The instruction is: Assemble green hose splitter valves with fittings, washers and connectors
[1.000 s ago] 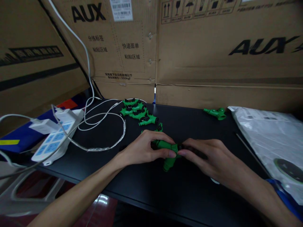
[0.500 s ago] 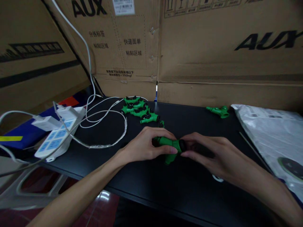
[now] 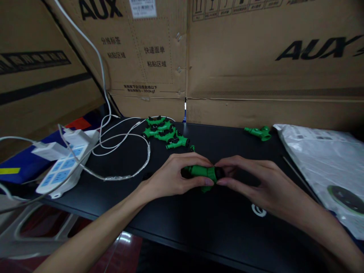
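Over the table's middle, my left hand [image 3: 176, 175] is closed around a green branched hose connector [image 3: 200, 171], with thumb and fingers on its body. One end of the connector points right and carries a black collar [image 3: 219, 173]. My right hand [image 3: 260, 180] pinches that collar between thumb and fingertips, which partly cover it. A short green branch shows below my left thumb. White rings [image 3: 262, 215] lie on the table under my right hand.
Several similar green connectors [image 3: 178, 141] are grouped at the back. Another green connector [image 3: 258, 132] lies back right, near a white plastic package [image 3: 318, 151]. White cables [image 3: 125, 176] and a power strip [image 3: 61, 172] occupy the left. Cardboard [image 3: 241, 76] walls the rear.
Both hands stay on the connector, whose lower branch has turned and now shows less. The view has shifted slightly, and more of the white rings shows beneath my right hand.
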The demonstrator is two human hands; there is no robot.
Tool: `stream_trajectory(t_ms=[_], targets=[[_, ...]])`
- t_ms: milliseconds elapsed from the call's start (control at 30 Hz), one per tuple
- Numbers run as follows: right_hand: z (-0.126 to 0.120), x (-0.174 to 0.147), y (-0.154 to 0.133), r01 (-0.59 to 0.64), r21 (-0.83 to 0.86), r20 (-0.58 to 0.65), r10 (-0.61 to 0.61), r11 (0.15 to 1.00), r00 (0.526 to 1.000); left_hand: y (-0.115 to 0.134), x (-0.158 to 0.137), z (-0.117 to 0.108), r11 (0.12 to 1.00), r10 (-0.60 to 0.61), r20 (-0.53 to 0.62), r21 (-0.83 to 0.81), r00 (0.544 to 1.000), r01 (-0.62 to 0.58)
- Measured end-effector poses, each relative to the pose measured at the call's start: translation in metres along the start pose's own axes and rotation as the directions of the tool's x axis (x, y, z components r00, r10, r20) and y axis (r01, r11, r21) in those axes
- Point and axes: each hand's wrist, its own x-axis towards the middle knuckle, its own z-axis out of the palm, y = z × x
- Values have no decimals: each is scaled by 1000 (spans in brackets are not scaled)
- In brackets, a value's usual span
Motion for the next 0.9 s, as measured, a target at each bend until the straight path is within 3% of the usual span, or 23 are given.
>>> stream_trajectory(t_ms=[233, 567, 800, 900], targets=[[6, -1, -2, -55, 19, -83, 56, 998, 995, -4, -3, 2, 997, 44, 3, 58, 999, -44], [-6, 3, -2, 93, -62, -29, -95, 994, 995, -8, -2, 5, 993, 17, 49, 120, 999, -22], [7, -1, -1, 30, -174, -51, -40, 984, 998, -6, -1, 7, 991, -27, 39, 132, 999, 22], [-1, -2, -2, 12, -162, -4, -13, 987, 1000, -4, -1, 9, 992, -19, 49, 129, 999, 12]])
